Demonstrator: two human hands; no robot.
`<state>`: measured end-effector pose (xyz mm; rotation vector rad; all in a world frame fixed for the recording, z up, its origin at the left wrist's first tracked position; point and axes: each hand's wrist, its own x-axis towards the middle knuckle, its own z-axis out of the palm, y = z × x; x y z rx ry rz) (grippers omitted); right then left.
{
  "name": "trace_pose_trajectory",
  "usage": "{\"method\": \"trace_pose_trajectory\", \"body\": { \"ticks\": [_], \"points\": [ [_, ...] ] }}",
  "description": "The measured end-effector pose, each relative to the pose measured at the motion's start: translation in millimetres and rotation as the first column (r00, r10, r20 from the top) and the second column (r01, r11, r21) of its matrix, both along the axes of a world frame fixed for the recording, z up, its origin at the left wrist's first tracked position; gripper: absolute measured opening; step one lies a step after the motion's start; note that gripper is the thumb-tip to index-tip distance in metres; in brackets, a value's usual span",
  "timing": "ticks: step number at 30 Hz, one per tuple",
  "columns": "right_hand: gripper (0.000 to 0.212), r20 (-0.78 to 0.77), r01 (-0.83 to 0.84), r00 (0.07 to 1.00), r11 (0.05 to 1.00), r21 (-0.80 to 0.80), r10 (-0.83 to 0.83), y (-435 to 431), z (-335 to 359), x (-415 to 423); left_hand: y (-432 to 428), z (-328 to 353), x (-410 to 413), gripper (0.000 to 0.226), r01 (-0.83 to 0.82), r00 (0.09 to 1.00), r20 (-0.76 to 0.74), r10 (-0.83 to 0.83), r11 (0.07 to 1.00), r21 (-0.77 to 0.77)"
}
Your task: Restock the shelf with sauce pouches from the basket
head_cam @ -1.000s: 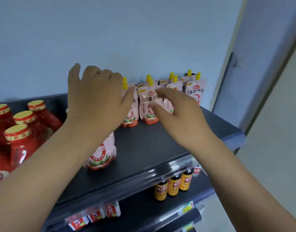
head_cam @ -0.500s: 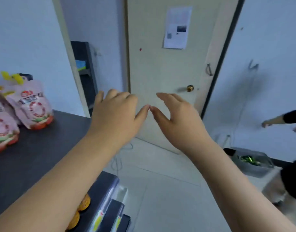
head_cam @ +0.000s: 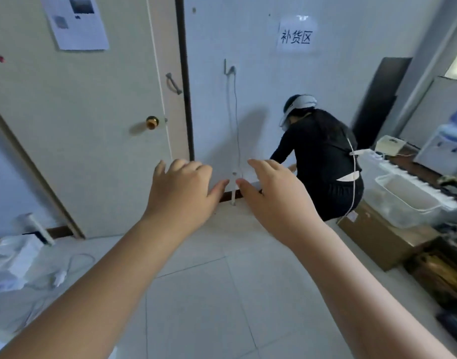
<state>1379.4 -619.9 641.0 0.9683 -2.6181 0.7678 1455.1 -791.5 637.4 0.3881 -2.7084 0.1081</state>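
Both hands have come away from the shelf and the view has swung round with them: the shelf and its sauce pouches, at the left edge half a second ago, are now out of sight, and a door (head_cam: pixel 92 141) and a white wall with a paper sign (head_cam: pixel 296 37) fill the frame instead. The left hand (head_cam: pixel 182 189) and the right hand (head_cam: pixel 275 195) hang out in front at the same height over the tiled floor (head_cam: pixel 209 301), palms down, fingers loosely spread, thumbs close but apart; neither has hold of anything. That empty, ready pose suits a turn back for more stock, I judge, with the hands kept forward to reach as soon as the basket comes into view. No basket can be picked out for certain; a clear plastic tub (head_cam: pixel 408 203) sits on a cardboard box (head_cam: pixel 380 239) at the right, but whether it holds pouches cannot be told. Another person in black (head_cam: pixel 323 156) crouches by the wall near that tub, so the reach may have to go round them
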Motion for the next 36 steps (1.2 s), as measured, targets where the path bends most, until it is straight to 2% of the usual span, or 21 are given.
{"method": "trace_pose_trajectory", "body": {
  "ticks": [2, 5, 10, 19, 22, 25, 29, 30, 34, 36],
  "points": [
    [0.053, 0.027, 0.067, 0.997, 0.998, 0.008, -0.067, 10, -5, -8, 6, -6, -20, 0.060, 0.072, 0.997, 0.026, -0.071, 0.997, -0.002],
    [0.038, 0.078, 0.159, 0.984, 0.987, 0.027, -0.161, 20, -15, -14, 8, -15, -41, 0.064, 0.169, 0.985, 0.035, -0.170, 0.985, 0.034],
    [0.040, 0.081, 0.286, 0.955, 0.958, -0.017, -0.284, 15, -29, -14, -9, -32, -53, 0.061, 0.248, 0.968, 0.029, -0.250, 0.967, 0.062],
    [0.049, 0.084, 0.259, 0.960, 0.961, 0.093, -0.267, -56, -58, -31, -82, -58, -63, 0.074, 0.220, 0.969, 0.095, -0.229, 0.970, 0.101],
    [0.037, 0.077, 0.264, 0.959, 0.959, 0.103, -0.272, -62, -64, -42, -87, -63, -76, 0.072, 0.222, 0.968, 0.094, -0.232, 0.970, 0.101],
    [0.022, 0.068, 0.278, 0.956, 0.956, 0.095, -0.285, -53, -68, -61, -79, -67, -100, 0.075, 0.251, 0.962, 0.082, -0.261, 0.961, 0.114],
    [0.048, 0.053, 0.329, 0.940, 0.936, 0.125, -0.337, -21, -72, -92, -49, -72, -140, 0.070, 0.320, 0.940, 0.086, -0.331, 0.940, 0.119],
    [0.049, 0.056, 0.351, 0.931, 0.928, 0.127, -0.360, -11, -73, -100, -40, -73, -153, 0.067, 0.331, 0.934, 0.099, -0.344, 0.936, 0.123],
    [0.033, 0.021, 0.428, 0.902, 0.899, 0.092, -0.432, 27, -76, -126, -1, -77, -198, 0.060, 0.376, 0.915, 0.107, -0.390, 0.918, 0.129],
    [0.040, 0.031, 0.461, 0.884, 0.880, 0.113, -0.467, 46, -76, -140, 22, -78, -221, 0.057, 0.413, 0.899, 0.084, -0.429, 0.896, 0.162]
  ]
}}
